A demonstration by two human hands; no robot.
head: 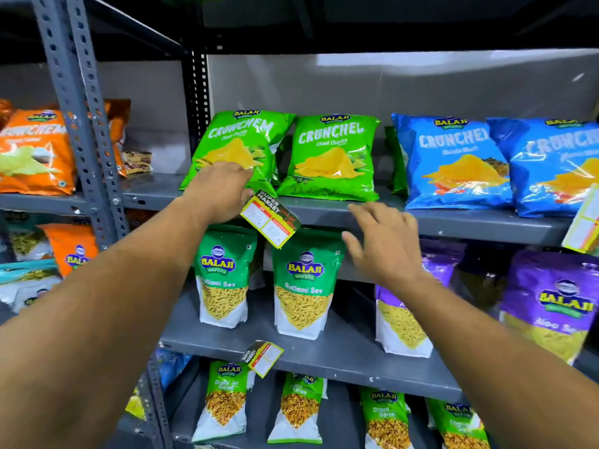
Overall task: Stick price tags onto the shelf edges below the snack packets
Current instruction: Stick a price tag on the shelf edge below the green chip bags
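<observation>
My left hand (220, 189) pinches the top corner of a yellow, red and black price tag (270, 220) marked "SUPER MARKET". The tag hangs tilted against the grey shelf edge (327, 217), just below two green Crunchem packets (238, 147). To the right of the tag, my right hand (384, 243) hovers open with fingers spread in front of the same shelf edge, holding nothing. A second price tag (262, 356) sits tilted on the edge of the shelf below, under the green Ratlami Sev pouches (303, 286). A third tag (583, 226) hangs at the far right under the blue Crunchem packets (453, 163).
Purple Aloo Sev pouches (554, 303) stand on the middle shelf at the right. Green pouches (227, 400) fill the bottom shelf. A slotted grey upright (84, 115) separates this rack from the left one, which holds orange Crunchem packets (34, 150).
</observation>
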